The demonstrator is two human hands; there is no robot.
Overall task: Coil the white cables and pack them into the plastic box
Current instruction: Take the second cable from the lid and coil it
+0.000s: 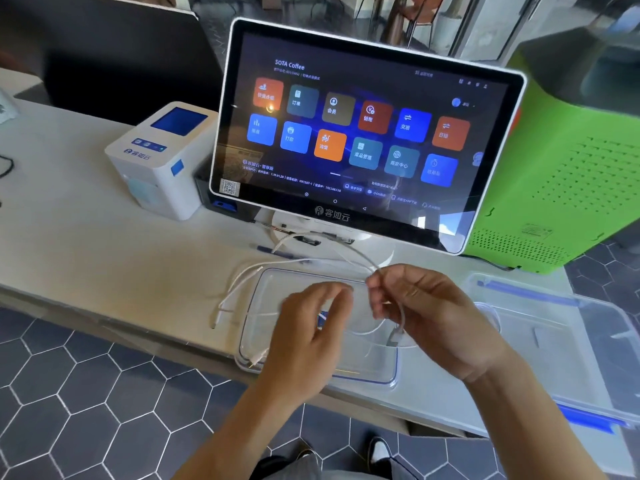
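My right hand pinches a thin white cable that arcs back toward the monitor's foot; its plug dangles below my fingers. My left hand hovers beside it with fingers curled apart, and I see nothing gripped in it. Both hands are over a shallow clear plastic piece with a blue-lined rim; whether it is a lid or a tray I cannot tell. More white cables lie loose on the counter to its left. A clear plastic box with blue clips sits at the right, a white loop showing at its left end.
A touchscreen monitor stands right behind the hands. A white label printer is to its left, a green perforated case to its right. The counter's front edge runs just below the cables, over a hexagon-tiled floor.
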